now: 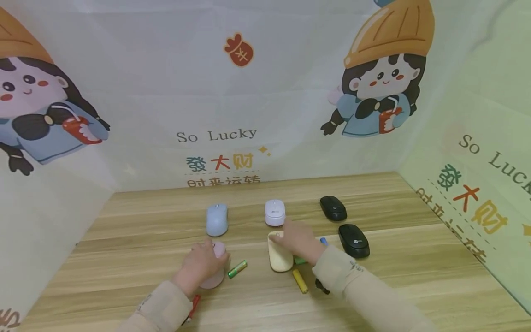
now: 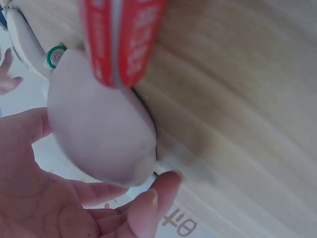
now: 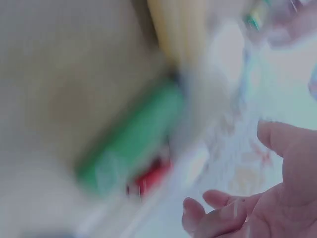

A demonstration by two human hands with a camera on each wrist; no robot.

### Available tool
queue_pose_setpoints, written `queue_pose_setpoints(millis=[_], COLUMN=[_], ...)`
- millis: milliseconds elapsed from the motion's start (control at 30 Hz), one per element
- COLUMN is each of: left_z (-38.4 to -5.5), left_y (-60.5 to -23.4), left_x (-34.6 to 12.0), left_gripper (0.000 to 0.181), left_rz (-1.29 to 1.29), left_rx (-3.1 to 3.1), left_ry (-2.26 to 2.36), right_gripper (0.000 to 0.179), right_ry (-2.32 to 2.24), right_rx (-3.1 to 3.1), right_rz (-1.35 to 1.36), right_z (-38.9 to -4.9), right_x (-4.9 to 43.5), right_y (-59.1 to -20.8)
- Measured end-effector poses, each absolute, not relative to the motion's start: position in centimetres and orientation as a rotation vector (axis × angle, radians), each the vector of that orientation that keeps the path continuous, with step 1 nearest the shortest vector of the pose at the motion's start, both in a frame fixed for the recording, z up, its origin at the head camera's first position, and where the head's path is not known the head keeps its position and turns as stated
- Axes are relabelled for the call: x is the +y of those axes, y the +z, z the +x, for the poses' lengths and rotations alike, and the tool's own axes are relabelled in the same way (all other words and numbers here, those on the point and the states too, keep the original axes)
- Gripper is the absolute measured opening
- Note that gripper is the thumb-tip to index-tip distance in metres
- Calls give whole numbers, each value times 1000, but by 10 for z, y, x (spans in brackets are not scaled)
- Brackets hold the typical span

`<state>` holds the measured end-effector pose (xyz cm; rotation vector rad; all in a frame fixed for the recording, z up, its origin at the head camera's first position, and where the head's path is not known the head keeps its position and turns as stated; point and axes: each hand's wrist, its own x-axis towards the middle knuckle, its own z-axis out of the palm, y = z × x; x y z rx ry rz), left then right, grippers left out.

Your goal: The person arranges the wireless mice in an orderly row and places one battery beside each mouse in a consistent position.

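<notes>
My left hand (image 1: 199,265) lies over a pink computer mouse (image 1: 213,280) on the table, thumb along its right side and fingers along its left. In the left wrist view, the thumb and bent fingers reach around the pale pink shell (image 2: 99,119). A red battery (image 1: 194,308) lies just in front of that wrist. My right hand (image 1: 300,240) hovers at the far end of a cream-yellow mouse (image 1: 280,257), partly covering it. Seen from the right wrist, the thumb and fingers (image 3: 230,213) are spread apart, with nothing between them.
Behind the hands stand a light blue mouse (image 1: 217,220) and a white mouse (image 1: 275,212). Two black mice (image 1: 333,208) sit to the right. A green battery (image 1: 238,269) lies between the hands, a yellow one (image 1: 300,281) near the right sleeve. Printed cloth (image 1: 290,152) walls the table.
</notes>
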<state>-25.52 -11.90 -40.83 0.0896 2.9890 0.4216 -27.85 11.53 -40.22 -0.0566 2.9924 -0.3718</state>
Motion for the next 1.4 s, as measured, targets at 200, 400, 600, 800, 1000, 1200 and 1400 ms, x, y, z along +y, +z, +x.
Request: queue_pose_setpoints(millis=[200, 400, 600, 800, 1000, 1200, 1400], left_z=[-251, -245, -242, -241, -241, -239, -239], left_y=[-408, -406, -403, -402, -403, -403, -404], left_x=[-126, -132, -129, -126, -127, -128, -129], left_gripper=[72, 70, 66, 68, 70, 70, 71], left_rz=[158, 196, 309, 291, 279, 288, 301], left_rx=[3016, 3035, 3010, 2984, 2983, 2988, 2985], left_ry=[482, 432, 451, 449, 431, 418, 411], right_gripper=[35, 35, 43, 35, 36, 31, 24], right_ry=[-339, -506, -653, -576, -531, -521, -585], right_rx=[2984, 2835, 2785, 2855, 2867, 2865, 2851], right_rz=[-23, -152, -164, -203, -257, -282, -247], right_z=[-285, -266, -252, -252, -252, -249, -250], right_x=[175, 207, 206, 201, 198, 196, 196], right_y=[-375, -388, -408, -414, -417, -416, -416])
